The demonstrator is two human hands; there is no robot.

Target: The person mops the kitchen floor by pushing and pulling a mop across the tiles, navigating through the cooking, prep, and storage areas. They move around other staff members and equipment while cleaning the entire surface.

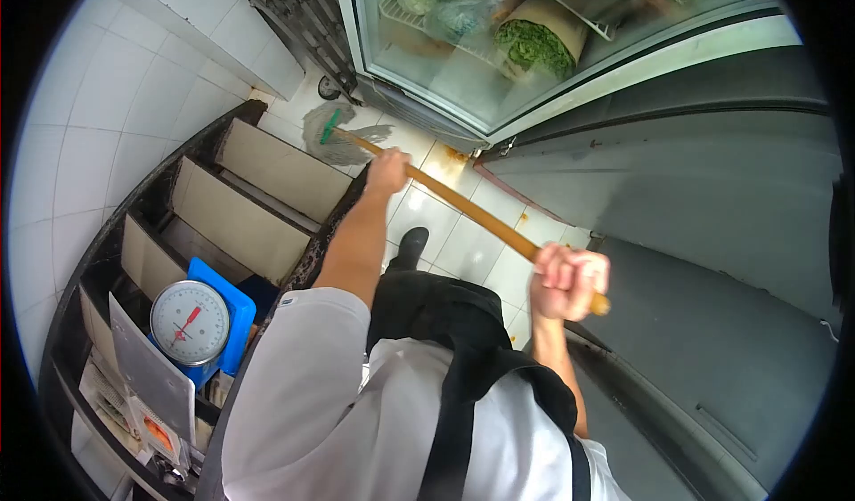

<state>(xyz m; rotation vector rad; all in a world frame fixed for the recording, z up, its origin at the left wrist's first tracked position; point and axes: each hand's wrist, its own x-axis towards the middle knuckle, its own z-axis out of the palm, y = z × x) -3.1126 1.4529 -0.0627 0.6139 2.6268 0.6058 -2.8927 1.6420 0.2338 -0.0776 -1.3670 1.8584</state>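
As our left hand [388, 171] and right hand [568, 280] wrap fingers round the mop handle [472, 209], mop head [338, 150] on tiled floor [465, 244].

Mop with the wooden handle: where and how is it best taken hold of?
Probably the wooden handle, two-handed from above, near its free end and farther down: it is long and slim, slanting to strands spread on the floor.

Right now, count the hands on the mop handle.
2: left hand lower on the wooden handle, nearer the mop head; right hand near the handle's top end.
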